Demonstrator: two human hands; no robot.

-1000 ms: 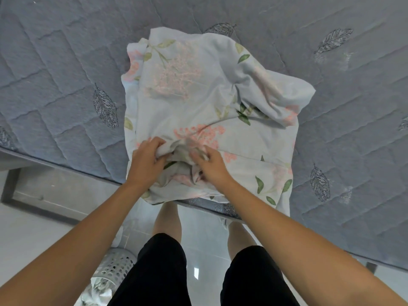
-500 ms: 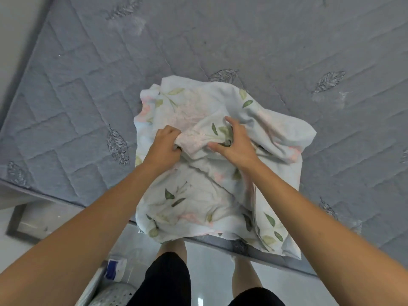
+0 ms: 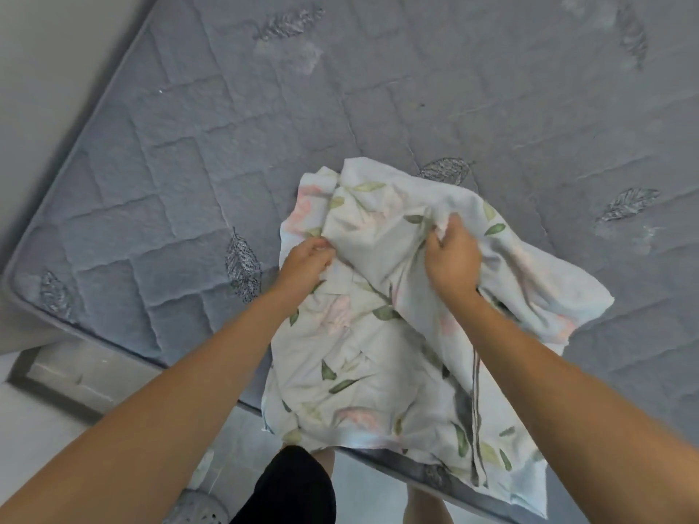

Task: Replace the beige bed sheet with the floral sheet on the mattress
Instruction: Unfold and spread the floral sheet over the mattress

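Observation:
The floral sheet (image 3: 363, 380), white with pink flowers and green leaves, lies bunched on the bare grey quilted mattress (image 3: 196, 153) near its front edge, with its lower part hanging over that edge. My left hand (image 3: 304, 260) grips a fold at the sheet's left side. My right hand (image 3: 450, 259) grips a raised fold near the sheet's top right. No beige sheet is in view.
The mattress's left corner (image 3: 22, 285) lies by a pale wall at the left. A grey bed frame ledge (image 3: 72, 376) shows below that corner. A white perforated basket (image 3: 196, 508) stands on the tiled floor beside my legs.
Both hands moved further onto the mattress and apart, lifting folds of the floral sheet and opening it out. More of the sheet now hangs over the front edge. The view tilted up.

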